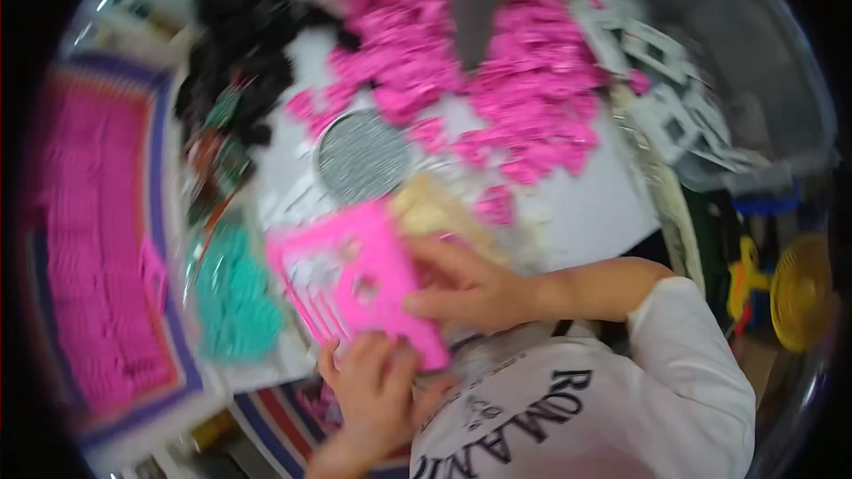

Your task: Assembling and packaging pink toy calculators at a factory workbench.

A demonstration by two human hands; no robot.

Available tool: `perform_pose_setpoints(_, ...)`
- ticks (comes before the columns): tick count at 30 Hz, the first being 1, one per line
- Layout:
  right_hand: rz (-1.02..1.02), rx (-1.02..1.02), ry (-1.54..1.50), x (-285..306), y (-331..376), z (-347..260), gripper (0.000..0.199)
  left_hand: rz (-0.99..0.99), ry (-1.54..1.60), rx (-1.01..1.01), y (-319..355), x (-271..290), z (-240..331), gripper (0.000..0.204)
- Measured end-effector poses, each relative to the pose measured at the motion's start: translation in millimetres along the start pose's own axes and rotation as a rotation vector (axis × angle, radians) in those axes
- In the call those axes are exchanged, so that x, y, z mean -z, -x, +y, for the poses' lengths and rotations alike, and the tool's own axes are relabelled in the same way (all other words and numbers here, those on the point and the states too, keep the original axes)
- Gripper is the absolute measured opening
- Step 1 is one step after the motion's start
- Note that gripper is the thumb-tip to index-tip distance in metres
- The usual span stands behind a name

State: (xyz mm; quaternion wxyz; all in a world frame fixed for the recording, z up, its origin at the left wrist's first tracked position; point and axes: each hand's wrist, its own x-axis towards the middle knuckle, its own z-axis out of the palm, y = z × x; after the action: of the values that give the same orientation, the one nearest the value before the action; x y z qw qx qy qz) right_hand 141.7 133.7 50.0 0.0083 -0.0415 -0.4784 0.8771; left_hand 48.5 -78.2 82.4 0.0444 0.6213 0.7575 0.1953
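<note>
A bright pink flat plastic panel [390, 257], with two round holes and a larger opening crossed by thin slots, is tilted in front of my chest. My right hand [475, 288] grips its right edge, thumb on the face. At the lower edge, my left hand [373, 386] has its fingers bent over the panel. Just behind it lies a pale yellow block [439, 208], partly hidden by the panel and my right hand. Beyond the panel is a round tin [362, 155] full of fine silvery pieces, too small to make out. Motion blurs the picture.
A large heap of small pink parts [532, 98] covers the far table. Black parts [240, 18] lie far left, a bag of teal pieces [235, 293] nearer. Pink panels fill a striped-edged container [169, 302] at left. White square frames [670, 120] and a clear bin [745, 53] stand right.
</note>
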Motion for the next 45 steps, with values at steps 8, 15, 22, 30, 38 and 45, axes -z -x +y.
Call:
perform_pose_setpoints(8,-0.031,0.061,0.575,30,61,-41,0.053,0.358,1.065,0.49,-38,-45,16,0.095)
perform_pose_setpoints(15,-0.052,0.132,0.262,44,71,-52,0.058,0.398,1.378,0.565,-55,-41,48,0.096)
perform_pose_setpoints(22,0.961,0.447,1.79,176,100,-124,0.054,0.627,1.133,0.612,-31,-24,3,0.076)
perform_pose_setpoints(30,1.481,0.763,1.444,285,166,-149,0.045,0.49,1.246,0.631,-49,-28,-17,0.056)
perform_pose_setpoints(38,0.01,0.78,1.536,44,69,-54,0.027,0.477,1.739,0.41,-57,-56,-14,0.068)
perform_pose_setpoints(45,0.22,0.496,1.46,26,42,-37,0.089,0.505,1.57,0.499,-46,-43,-9,0.073)
